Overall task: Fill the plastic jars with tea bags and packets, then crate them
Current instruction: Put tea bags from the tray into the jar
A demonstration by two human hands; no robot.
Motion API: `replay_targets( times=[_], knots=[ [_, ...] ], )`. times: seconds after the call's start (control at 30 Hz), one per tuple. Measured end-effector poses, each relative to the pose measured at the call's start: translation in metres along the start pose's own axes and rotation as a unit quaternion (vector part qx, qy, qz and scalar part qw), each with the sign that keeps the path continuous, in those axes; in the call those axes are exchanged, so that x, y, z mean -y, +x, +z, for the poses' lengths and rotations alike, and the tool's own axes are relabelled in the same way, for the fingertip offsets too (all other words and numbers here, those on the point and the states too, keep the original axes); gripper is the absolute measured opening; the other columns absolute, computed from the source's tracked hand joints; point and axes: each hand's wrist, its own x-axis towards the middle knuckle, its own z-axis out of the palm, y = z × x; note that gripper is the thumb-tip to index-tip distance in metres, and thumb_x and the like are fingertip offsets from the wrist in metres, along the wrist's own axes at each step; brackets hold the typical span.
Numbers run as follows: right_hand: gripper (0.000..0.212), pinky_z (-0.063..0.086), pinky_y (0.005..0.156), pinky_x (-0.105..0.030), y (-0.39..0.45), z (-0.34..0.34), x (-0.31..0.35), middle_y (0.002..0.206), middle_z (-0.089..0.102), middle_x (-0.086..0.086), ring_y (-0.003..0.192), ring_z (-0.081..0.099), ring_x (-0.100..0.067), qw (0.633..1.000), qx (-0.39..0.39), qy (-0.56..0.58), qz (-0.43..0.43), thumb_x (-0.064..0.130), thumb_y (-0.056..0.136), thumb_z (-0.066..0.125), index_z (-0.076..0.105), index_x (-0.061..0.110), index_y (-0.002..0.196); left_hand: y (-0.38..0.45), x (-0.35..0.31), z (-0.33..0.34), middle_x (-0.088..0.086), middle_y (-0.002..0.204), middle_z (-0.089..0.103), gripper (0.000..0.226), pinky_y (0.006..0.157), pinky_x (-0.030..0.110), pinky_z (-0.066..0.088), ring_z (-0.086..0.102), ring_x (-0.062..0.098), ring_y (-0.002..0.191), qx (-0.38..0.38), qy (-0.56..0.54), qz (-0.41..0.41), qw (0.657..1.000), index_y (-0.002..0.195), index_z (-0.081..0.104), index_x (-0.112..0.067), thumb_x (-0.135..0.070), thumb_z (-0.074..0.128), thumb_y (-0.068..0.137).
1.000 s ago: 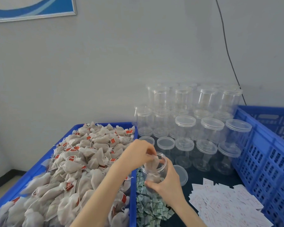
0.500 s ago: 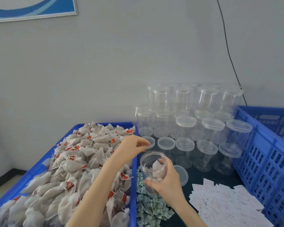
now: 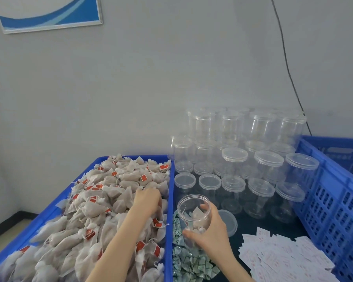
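Left hand (image 3: 148,200), fingers curled into the heaped grey mesh tea bags (image 3: 102,200), should pinch several; right hand (image 3: 209,231) steadies the open clear plastic jar (image 3: 194,215).

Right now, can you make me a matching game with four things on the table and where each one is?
Things:
1. open jar
2. tea bags
3. loose lid
4. white packets

Places:
A. heaped in the blue tray
B. flat on the dark table, just right of the right hand
C. gripped by the right hand
D. spread out beside the blue crate

The left hand rests on the heap.

Pairs: 1-C, 2-A, 3-B, 4-D
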Motion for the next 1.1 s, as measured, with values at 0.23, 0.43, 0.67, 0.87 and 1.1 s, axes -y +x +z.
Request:
replay_targets(
  times=[0.23,0.43,0.67,0.87,1.1],
  knots=[
    [0.095,0.040,0.073,0.002,0.000,-0.004,-0.002,0.121,0.049,0.026,0.104,0.043,0.026,1.000,-0.007,-0.002,0.004,0.050,0.043,0.077,0.039,0.040,0.129,-0.001,0.007,-0.006,-0.009,0.093,0.065,0.010,0.091,0.036,0.044,0.062,0.014,0.091,-0.173,-0.169,-0.033,0.970,0.091,0.061,-0.033,-0.029,0.052,0.095],
    [0.076,0.038,0.074,0.003,0.000,0.002,-0.001,0.112,0.055,0.026,0.101,0.047,0.025,1.000,-0.002,0.002,-0.001,0.045,0.044,0.079,0.042,0.051,0.110,0.000,0.006,-0.023,-0.015,0.079,0.061,0.012,0.072,0.021,0.047,0.058,0.001,0.074,-0.254,-0.391,0.004,0.884,0.087,0.061,-0.027,-0.017,0.058,0.093],
    [0.078,0.041,0.077,-0.001,0.003,0.008,-0.004,0.113,0.058,0.023,0.104,0.052,0.018,1.000,0.011,0.002,-0.009,0.046,0.044,0.082,0.043,0.050,0.111,-0.019,-0.007,-0.060,-0.012,0.078,0.067,0.018,0.065,0.016,0.048,0.061,0.006,0.071,-0.284,-0.522,0.056,0.803,0.085,0.065,-0.025,-0.010,0.058,0.092],
    [0.074,0.045,0.077,-0.006,0.005,0.010,-0.003,0.110,0.058,0.029,0.101,0.057,0.010,1.000,0.000,0.013,-0.024,0.047,0.045,0.079,0.045,0.051,0.111,-0.031,-0.032,-0.061,-0.011,0.082,0.069,0.013,0.067,0.013,0.051,0.064,0.002,0.075,-0.178,-0.534,0.116,0.819,0.088,0.066,-0.022,-0.011,0.060,0.091],
    [0.079,0.047,0.076,-0.007,0.005,0.006,-0.001,0.108,0.062,0.027,0.102,0.060,0.007,0.997,-0.012,-0.031,-0.069,0.042,0.049,0.083,0.041,0.066,0.112,-0.032,-0.069,-0.035,0.002,0.106,0.069,0.025,0.089,0.030,0.052,0.065,0.019,0.093,0.031,-0.138,0.190,0.971,0.107,0.073,-0.019,-0.011,0.057,0.090]
  ],
)
